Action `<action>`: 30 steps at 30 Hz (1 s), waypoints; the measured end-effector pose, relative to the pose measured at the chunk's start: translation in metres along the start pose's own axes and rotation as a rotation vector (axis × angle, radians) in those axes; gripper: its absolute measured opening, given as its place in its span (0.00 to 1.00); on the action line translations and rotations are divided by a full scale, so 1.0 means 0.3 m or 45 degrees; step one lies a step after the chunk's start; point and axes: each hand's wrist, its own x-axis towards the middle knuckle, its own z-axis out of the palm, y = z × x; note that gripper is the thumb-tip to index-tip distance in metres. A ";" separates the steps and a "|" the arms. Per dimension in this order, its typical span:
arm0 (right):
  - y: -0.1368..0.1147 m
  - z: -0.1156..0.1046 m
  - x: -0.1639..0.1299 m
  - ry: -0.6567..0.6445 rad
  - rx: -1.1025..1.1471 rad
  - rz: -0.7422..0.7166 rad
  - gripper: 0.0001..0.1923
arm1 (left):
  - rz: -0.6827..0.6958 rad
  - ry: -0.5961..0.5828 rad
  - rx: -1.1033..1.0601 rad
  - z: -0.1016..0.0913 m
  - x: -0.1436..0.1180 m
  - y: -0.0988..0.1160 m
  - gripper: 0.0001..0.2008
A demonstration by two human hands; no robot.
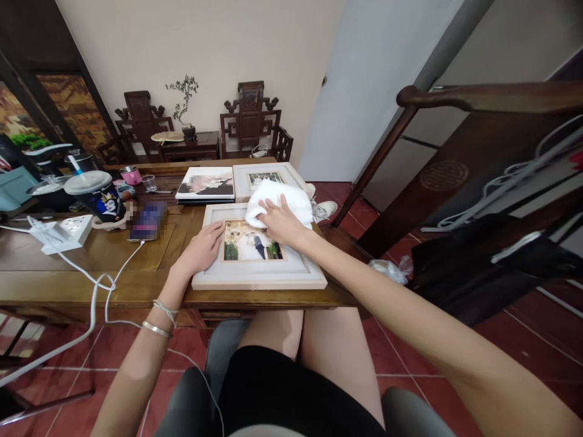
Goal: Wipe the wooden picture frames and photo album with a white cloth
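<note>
A light-coloured picture frame [259, 279] lies flat at the front edge of the wooden table, with a photo in its middle. My left hand [203, 247] rests on the frame's left side, its fingers stretched out and lying flat. On the upper right part of the frame, my right hand [281, 222] grips a bunched white towel [294, 200], pressing it down. The towel covers the frame's top right area and overlaps a second pale frame [241, 188] behind it. Left of that second frame sits a stack of photo panels [207, 182].
On the table's left are a phone [148, 221] on a charging cable, a white power strip [73, 232], a lidded cup [102, 200] and a small clear cup [149, 182]. A wooden chair [401, 176] stands right of the table. White cables hang over the front edge.
</note>
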 end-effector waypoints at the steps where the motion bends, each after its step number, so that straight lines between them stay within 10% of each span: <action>1: -0.006 -0.001 -0.012 -0.009 -0.010 -0.034 0.24 | -0.007 -0.002 -0.002 0.001 0.000 0.000 0.24; 14: -0.173 -0.314 -0.320 -0.489 0.330 -0.422 0.22 | -0.033 0.024 0.021 0.006 -0.001 0.014 0.24; 24: -0.080 -0.040 -0.082 -0.078 0.253 -0.059 0.26 | -0.016 0.013 -0.005 0.007 0.000 0.005 0.25; 30: -0.025 -0.003 0.025 -0.023 0.122 -0.016 0.25 | -0.012 0.015 -0.005 0.001 -0.001 0.006 0.25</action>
